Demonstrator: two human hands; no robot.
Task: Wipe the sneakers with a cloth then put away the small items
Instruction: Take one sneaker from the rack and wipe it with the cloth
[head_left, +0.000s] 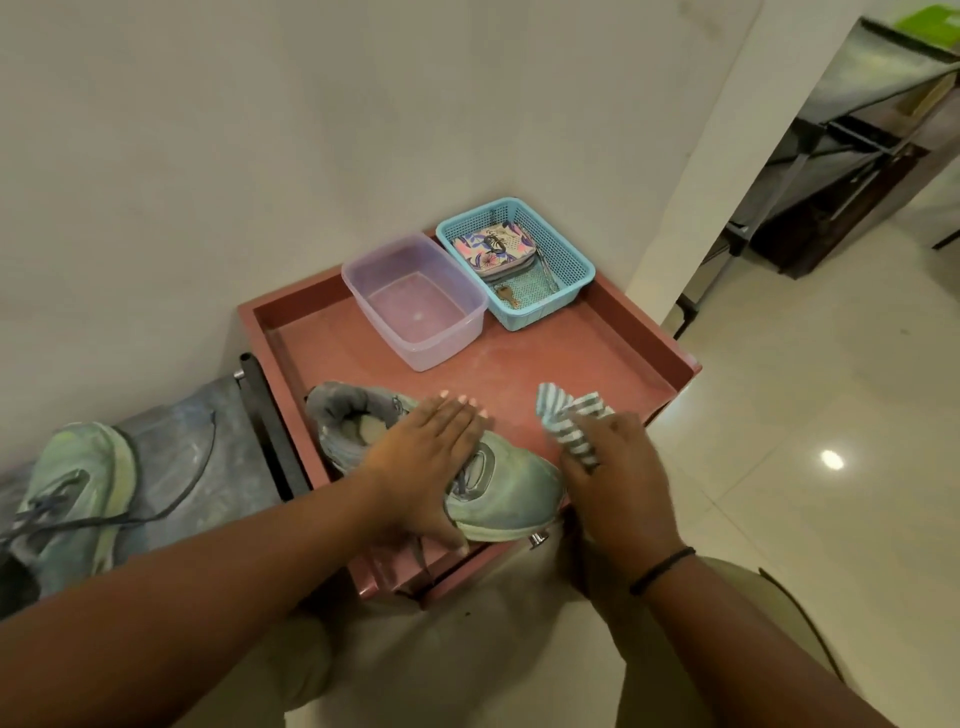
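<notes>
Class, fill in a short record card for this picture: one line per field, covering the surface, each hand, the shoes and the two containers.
surface: red tray-top table
left hand: pressed flat on the sneaker
right hand: gripping a striped cloth beside the sneaker's toe
second sneaker: on the grey surface to the left
clear tub: empty
blue basket: holds a floral pouch and keys
</notes>
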